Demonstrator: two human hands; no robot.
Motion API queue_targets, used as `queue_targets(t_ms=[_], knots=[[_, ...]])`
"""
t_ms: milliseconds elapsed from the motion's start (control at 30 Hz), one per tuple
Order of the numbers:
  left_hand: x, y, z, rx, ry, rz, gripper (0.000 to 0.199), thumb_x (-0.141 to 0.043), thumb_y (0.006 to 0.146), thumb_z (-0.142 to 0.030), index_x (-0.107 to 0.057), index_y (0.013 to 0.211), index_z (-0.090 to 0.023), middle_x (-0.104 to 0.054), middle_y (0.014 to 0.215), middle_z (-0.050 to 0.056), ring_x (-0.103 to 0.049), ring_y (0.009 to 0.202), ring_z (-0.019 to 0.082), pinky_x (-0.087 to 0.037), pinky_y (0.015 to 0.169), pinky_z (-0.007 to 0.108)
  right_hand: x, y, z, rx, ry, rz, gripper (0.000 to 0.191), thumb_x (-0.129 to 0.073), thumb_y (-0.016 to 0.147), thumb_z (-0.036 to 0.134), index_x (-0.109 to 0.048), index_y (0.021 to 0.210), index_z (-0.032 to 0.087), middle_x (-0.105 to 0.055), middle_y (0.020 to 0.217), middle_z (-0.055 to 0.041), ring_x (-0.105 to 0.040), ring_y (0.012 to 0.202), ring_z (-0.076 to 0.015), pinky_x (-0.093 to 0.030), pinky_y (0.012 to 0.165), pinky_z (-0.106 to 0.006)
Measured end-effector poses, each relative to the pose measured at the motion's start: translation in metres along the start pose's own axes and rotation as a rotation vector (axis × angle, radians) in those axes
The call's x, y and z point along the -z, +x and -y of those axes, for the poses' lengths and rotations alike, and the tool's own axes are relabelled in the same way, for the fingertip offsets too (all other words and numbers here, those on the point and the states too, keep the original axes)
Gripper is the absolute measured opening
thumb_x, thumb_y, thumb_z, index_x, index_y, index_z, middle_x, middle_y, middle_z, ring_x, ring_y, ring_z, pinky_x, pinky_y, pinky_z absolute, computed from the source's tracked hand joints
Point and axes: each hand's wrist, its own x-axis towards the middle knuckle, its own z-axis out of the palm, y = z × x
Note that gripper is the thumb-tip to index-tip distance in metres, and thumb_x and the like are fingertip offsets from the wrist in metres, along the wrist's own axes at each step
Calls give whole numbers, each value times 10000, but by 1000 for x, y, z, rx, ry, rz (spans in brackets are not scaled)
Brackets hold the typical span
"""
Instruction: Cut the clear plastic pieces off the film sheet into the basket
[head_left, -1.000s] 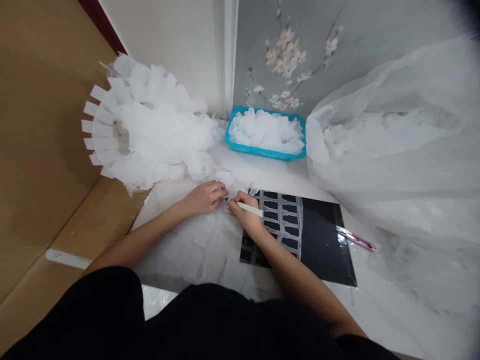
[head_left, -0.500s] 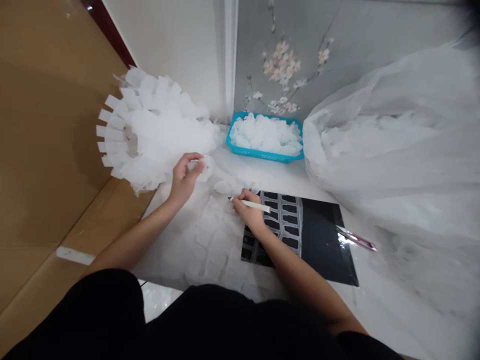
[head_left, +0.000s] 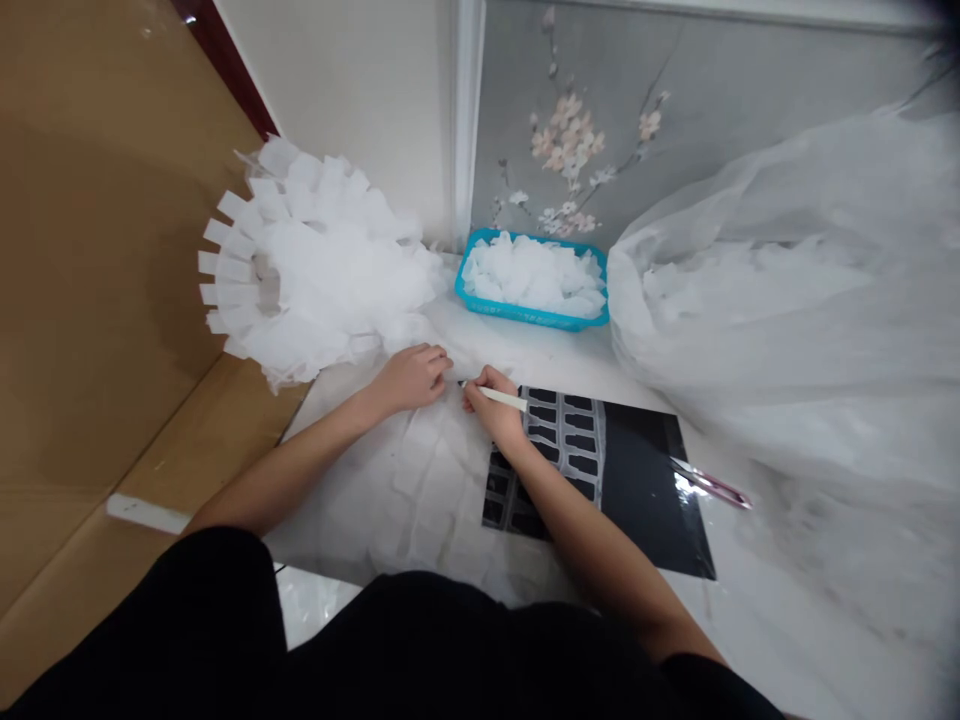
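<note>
While the right hand (head_left: 491, 402) grips it in closed fingers, the tool (head_left: 504, 398), slim, pale and pen-like, lies low over the tabletop (head_left: 555, 348), between the left hand and the black sheet (head_left: 646, 485). Long axis: nearly crosswise in the head view, sloping slightly down to the right. Dark tip: at the left end, directed at the left hand; blunt pale end: to the right, above the sheet's patterned corner. Left hand (head_left: 414, 377): palm down, fingers bent, at the white material; whether they pinch a piece, cannot be told. White material (head_left: 431, 480): thin and sheer, spread below both hands. Black sheet: flat, with rows of pale-edged shapes on its left part. Pink implement (head_left: 712, 484): on the sheet's right edge, metal end pointing left and slightly away from the person. White pile (head_left: 337, 260): beyond the left hand, strips fanned at its left end. Blue basket (head_left: 532, 315): beyond the hands, heaped with white pieces (head_left: 532, 272). Bag (head_left: 780, 350): translucent, bulky, right of the basket, white contents showing through.
</note>
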Motion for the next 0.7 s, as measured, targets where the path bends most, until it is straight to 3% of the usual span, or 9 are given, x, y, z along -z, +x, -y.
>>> queue_targets(t_ms=[200,300,433,533,600,700], knots=[[8,16,-6,-24,95,67,269,-573,862,-341,-707,990,-145,-644,1079,142,-606,992,277,-460,826,396,1,-2,1,-21,52,-56,164,-557,786,277,-434,684,242,-599,556,52,-603,511,-139,-490,537,-246],[16,19,-8,-34,126,112,253,-557,873,-332,-714,919,-138,-658,1010,133,-621,954,275,-444,775,383,4,-5,4,-28,93,-74,167,-552,782,281,-414,693,246,-612,579,49,-613,519,-139,-508,538,-249],[31,16,-2,-64,114,192,242,-626,811,-400,-722,879,-188,-679,891,55,-646,859,226,-424,694,321,9,-10,10,-35,137,-68,177,-540,769,276,-383,688,252,-594,542,61,-565,455,-125,-488,485,-237],[39,10,1,-125,107,321,259,-635,793,-429,-726,923,-225,-683,873,33,-650,846,214,-410,675,303,13,-17,13,-48,138,-51,174,-545,741,236,-401,645,245,-580,502,62,-499,392,-106,-426,423,-217],[39,6,0,-156,121,380,257,-611,816,-411,-724,943,-219,-681,889,45,-649,841,217,-406,674,310,13,-24,14,-59,128,-37,178,-558,726,218,-419,616,239,-583,488,56,-460,359,-96,-383,389,-210],[33,-1,-1,-165,146,364,280,-575,858,-417,-714,963,-197,-674,945,68,-645,859,226,-403,674,318,11,-34,13,-63,105,-18,182,-586,735,238,-449,616,233,-613,507,40,-474,360,-101,-392,392,-216]])
